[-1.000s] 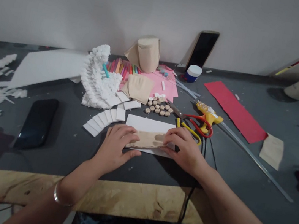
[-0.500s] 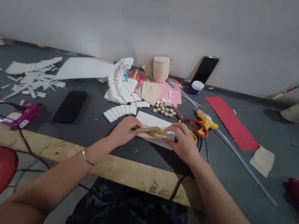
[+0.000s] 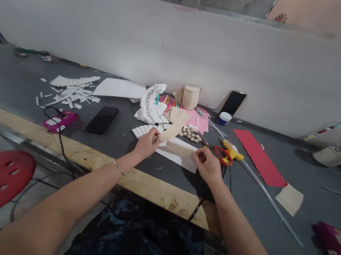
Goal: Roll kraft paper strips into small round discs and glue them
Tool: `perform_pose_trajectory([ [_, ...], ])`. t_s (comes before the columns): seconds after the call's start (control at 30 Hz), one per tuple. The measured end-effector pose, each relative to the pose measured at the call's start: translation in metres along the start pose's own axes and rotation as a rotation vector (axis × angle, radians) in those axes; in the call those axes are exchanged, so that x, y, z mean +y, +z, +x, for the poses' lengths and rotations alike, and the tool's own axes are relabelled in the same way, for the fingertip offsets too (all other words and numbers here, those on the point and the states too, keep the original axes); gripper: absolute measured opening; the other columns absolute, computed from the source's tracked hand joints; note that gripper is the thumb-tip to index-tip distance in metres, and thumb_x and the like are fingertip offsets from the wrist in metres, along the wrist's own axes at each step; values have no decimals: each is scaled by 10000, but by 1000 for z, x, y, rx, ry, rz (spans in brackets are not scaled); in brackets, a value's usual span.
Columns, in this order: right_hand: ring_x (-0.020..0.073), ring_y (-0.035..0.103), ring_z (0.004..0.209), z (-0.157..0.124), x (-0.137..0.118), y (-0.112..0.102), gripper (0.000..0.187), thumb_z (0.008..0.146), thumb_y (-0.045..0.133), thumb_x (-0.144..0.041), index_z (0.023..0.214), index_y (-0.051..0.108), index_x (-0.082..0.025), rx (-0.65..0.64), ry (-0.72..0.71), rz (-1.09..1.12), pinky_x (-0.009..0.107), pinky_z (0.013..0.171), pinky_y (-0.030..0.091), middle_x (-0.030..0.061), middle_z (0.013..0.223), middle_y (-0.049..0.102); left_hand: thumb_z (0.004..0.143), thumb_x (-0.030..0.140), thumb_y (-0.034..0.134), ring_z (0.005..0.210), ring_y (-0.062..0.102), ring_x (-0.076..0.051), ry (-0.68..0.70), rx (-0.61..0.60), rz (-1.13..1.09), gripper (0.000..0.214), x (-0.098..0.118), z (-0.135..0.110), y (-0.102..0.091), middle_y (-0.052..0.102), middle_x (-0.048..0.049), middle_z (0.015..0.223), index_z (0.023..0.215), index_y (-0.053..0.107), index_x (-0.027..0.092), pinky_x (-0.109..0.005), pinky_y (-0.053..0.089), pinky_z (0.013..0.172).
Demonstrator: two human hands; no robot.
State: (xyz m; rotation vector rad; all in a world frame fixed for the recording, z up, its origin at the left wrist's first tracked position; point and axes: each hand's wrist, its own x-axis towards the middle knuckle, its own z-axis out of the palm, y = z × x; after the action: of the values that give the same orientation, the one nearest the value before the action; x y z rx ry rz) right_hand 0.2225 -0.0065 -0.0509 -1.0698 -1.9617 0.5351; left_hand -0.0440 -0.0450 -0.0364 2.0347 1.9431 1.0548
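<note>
My left hand (image 3: 147, 144) pinches one end of a beige paper strip (image 3: 170, 133), which slants up to the right. The fingers of my right hand (image 3: 209, 164) are closed at the right end of another beige paper piece (image 3: 181, 148), low over a white sheet (image 3: 181, 160). Whether the two beige pieces are joined, I cannot tell. Just behind them sit small round beige pieces (image 3: 191, 134). Red-handled scissors (image 3: 223, 155) and a yellow glue gun (image 3: 234, 151) lie right of my right hand.
A white ruffled craft piece (image 3: 149, 106), a beige paper cylinder (image 3: 190, 97) and a leaning phone (image 3: 233, 103) stand toward the partition. Another phone (image 3: 102, 120) and white paper scraps (image 3: 70, 94) lie left. A red strip (image 3: 259, 157) and a long clear stick (image 3: 271, 202) lie right.
My hands have moved apart slightly. The beige paper, bunched between both hands before, now shows as a slanting strip at the left and a flatter piece at the right. The view has tilted up.
</note>
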Motion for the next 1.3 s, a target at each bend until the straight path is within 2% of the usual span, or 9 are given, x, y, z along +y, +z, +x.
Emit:
perform_pose_trajectory([
  [0.3,136,549,455,19,21,-25,416,781,589,-614,803,518,-205,200,313,253,258,452,457,7,569,607,838,125,534,946,669,-223,335,-232,57,254,7,-8,6,719,-72,989,1048,642,220,-333,480,839],
  [0.43,198,643,612,38,31,-55,461,738,623,-600,934,531,-192,268,371,219,323,510,526,82,788,669,841,99,547,1110,639,-233,438,-289,40,275,3,-7,9,714,-95,1107,1052,671,224,-374,482,930],
  [0.53,291,646,920,42,23,-67,581,624,768,-475,1083,558,-186,278,327,93,429,694,560,160,1110,630,826,68,558,1177,610,-238,466,-301,15,268,-2,-4,11,707,-90,1160,1011,683,216,-415,463,989],
  [0.67,349,474,1253,29,-14,-46,554,785,685,-368,1288,514,-209,-20,-157,-286,556,978,432,175,1338,522,812,81,596,1155,625,-237,462,-305,-37,236,-6,2,11,714,-74,1157,987,690,208,-421,462,1000],
  [0.73,359,435,1294,22,-33,-25,589,803,689,-337,1343,476,-236,-131,-269,-410,556,989,408,174,1431,447,846,110,578,1127,637,-227,441,-302,-62,219,-4,7,11,728,-71,1112,1008,689,208,-409,474,984],
  [0.83,361,451,1253,17,-45,4,591,773,729,-317,1313,503,-235,-256,-303,-450,525,957,417,160,1426,462,875,115,536,1044,662,-212,407,-314,-84,245,2,15,11,738,-59,1050,1038,685,220,-394,499,935],
  [0.9,317,516,1141,18,-43,13,417,786,702,-224,1185,581,-219,-262,-285,-439,469,913,429,137,1287,574,875,108,531,1050,656,-209,414,-332,-99,266,5,19,10,734,-48,1068,1050,685,235,-401,489,951],
  [1.07,238,553,895,20,-25,11,104,853,591,-121,877,633,-212,-281,-290,-455,387,788,395,63,927,676,867,109,567,1074,605,-221,548,-325,-65,233,0,22,6,701,-61,1098,987,708,250,-418,453,933],
  [1.3,210,548,817,16,-19,8,62,900,571,-166,900,625,-197,-399,-236,-332,360,762,415,59,869,660,857,124,592,898,561,-216,465,-356,40,214,-9,21,0,654,-37,907,969,712,261,-391,407,808],
])
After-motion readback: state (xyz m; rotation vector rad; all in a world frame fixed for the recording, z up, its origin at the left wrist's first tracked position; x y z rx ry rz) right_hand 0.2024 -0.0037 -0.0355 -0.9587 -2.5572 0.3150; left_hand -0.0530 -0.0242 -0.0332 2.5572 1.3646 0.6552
